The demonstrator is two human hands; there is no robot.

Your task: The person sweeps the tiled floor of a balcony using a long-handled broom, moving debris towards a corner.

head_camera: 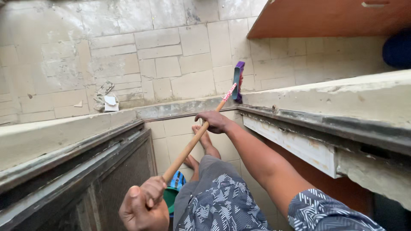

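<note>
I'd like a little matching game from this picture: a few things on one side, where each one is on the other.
Things:
1. brush head
2. left hand
3. right hand
4. paper scrap

Places:
A. lower end of the wooden handle
B. on the ledge by the left wall
C. against the tiled wall in the corner
D. upper part of the handle

Pairs: 1-C, 2-A, 3-D, 4-B

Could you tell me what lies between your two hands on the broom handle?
Only bare wooden handle runs between the left hand and right hand, seen in the head view.
</note>
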